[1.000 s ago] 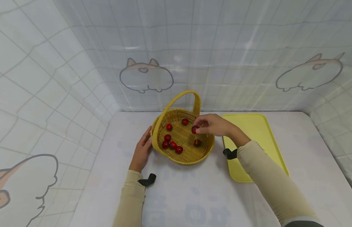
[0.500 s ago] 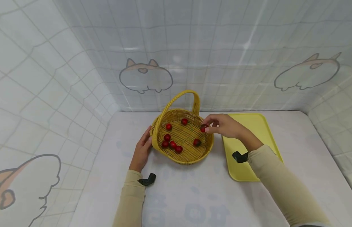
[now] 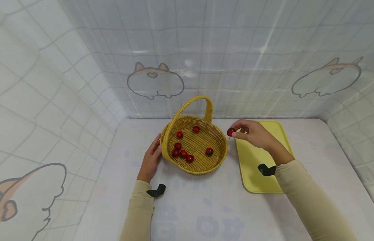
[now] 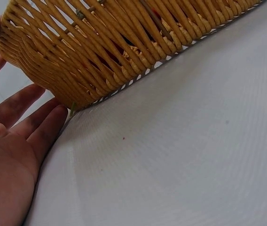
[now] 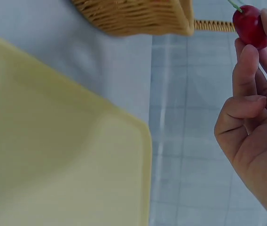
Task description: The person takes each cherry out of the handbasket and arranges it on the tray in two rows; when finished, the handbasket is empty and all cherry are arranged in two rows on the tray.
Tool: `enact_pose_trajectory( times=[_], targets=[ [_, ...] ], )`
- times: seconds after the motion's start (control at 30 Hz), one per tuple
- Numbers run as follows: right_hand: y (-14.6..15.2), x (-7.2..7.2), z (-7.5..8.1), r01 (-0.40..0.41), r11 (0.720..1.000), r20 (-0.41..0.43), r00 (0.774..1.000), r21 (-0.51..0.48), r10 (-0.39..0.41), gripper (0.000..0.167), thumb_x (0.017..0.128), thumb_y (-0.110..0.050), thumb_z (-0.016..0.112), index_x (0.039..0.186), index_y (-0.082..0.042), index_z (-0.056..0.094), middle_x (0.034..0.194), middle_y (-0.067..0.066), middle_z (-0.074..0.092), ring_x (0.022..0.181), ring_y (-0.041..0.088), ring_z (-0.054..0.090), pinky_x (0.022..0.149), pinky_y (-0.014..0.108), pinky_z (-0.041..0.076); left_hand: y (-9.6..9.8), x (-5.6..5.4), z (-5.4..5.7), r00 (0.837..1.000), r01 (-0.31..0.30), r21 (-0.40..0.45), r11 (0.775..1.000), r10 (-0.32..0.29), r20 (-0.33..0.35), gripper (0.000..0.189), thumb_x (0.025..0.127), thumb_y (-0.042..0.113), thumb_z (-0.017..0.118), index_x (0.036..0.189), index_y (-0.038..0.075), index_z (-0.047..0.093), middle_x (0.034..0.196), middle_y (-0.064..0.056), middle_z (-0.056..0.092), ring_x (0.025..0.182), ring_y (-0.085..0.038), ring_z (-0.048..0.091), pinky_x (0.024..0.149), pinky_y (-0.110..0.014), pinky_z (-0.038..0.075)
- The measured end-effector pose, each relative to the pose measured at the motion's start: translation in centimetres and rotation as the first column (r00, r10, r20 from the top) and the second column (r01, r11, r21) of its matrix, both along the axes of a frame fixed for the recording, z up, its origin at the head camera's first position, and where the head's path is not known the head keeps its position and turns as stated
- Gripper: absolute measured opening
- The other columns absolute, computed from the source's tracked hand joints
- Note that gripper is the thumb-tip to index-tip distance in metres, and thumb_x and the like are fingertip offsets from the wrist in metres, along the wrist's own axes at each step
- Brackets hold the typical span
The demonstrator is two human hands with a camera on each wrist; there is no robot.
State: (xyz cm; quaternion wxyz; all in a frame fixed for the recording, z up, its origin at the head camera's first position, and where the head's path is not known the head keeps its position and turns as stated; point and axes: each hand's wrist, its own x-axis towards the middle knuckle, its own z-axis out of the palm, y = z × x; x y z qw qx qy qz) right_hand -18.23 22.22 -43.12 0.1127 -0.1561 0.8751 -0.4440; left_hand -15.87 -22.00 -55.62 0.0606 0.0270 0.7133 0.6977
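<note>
My right hand (image 3: 254,134) pinches a dark red cherry (image 3: 230,132) between thumb and fingertips, in the air between the basket and the tray's far left corner. In the right wrist view this cherry (image 5: 250,27) has a green stem. A yellow wicker basket (image 3: 222,160) with a tall arched handle (image 3: 185,106) stands on the table, tilted toward me in the head view. Several red cherries (image 3: 189,158) lie inside it. My left hand (image 3: 149,160) rests against the basket's left side; in the left wrist view its fingers (image 4: 49,132) lie extended along the woven wall (image 4: 72,56).
A pale yellow rectangular tray (image 3: 255,167) lies right of the basket, under my right forearm. The white-covered table (image 3: 193,204) meets a tiled-pattern wall covering (image 3: 229,67) with cartoon animals at its back edge, and similar sheets stand at both sides.
My right hand has carried the cherry rightward, from inside the basket past its rim to the tray's left edge. The left hand and basket have stayed in place.
</note>
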Motion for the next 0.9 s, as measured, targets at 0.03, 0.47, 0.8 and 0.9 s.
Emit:
enact_pose_trajectory(
  times=[0.03, 0.47, 0.8, 0.9],
  targets=[
    [0.3, 0.1, -0.1, 0.013, 1.000, 0.002, 1.000, -0.002, -0.013, 0.028, 0.097, -0.035, 0.071, 0.118, -0.017, 0.069, 0.114, 0.005, 0.071, 0.093, 0.031, 0.066, 0.075, 0.030, 0.051, 0.0, 0.0, 0.0, 1.000, 0.001, -0.005, 1.000, -0.001, -0.003, 0.058, 0.100, 0.055, 0.057, 0.155, 0.044, 0.040, 0.162, 0.009, 0.039, 0.151, -0.012, 0.037, 0.125, -0.041, 0.028],
    [3.2, 0.3, -2.0, 0.186, 0.982, 0.036, 0.982, -0.031, -0.185, 0.040, 0.098, -0.037, 0.069, 0.126, -0.009, 0.065, 0.118, 0.011, 0.069, 0.100, 0.026, 0.066, 0.081, 0.029, 0.052, 0.0, 0.0, 0.3, 1.000, 0.006, -0.028, 1.000, -0.006, 0.001, 0.058, 0.102, 0.053, 0.055, 0.157, 0.043, 0.037, 0.164, 0.005, 0.037, 0.152, -0.017, 0.035, 0.125, -0.047, 0.027],
    [4.3, -0.9, -4.2, 0.306, 0.948, 0.093, 0.950, -0.087, -0.298, 0.050, 0.098, -0.042, 0.068, 0.132, -0.006, 0.061, 0.116, 0.005, 0.067, 0.098, 0.022, 0.064, 0.082, 0.035, 0.054, 0.0, 0.1, 0.4, 1.000, 0.014, -0.002, 1.000, -0.014, -0.002, 0.059, 0.102, 0.053, 0.055, 0.157, 0.042, 0.037, 0.164, 0.005, 0.037, 0.152, -0.016, 0.036, 0.125, -0.043, 0.028],
    [4.4, -1.3, -5.1, 0.340, 0.933, 0.123, 0.937, -0.119, -0.326, 0.049, 0.099, -0.041, 0.066, 0.132, -0.005, 0.060, 0.111, -0.003, 0.065, 0.097, 0.022, 0.063, 0.079, 0.036, 0.052, 0.0, 0.1, 0.5, 1.000, 0.015, -0.007, 1.000, -0.015, -0.006, 0.058, 0.103, 0.052, 0.055, 0.157, 0.041, 0.037, 0.165, 0.004, 0.037, 0.151, -0.016, 0.036, 0.124, -0.039, 0.031]
  ],
)
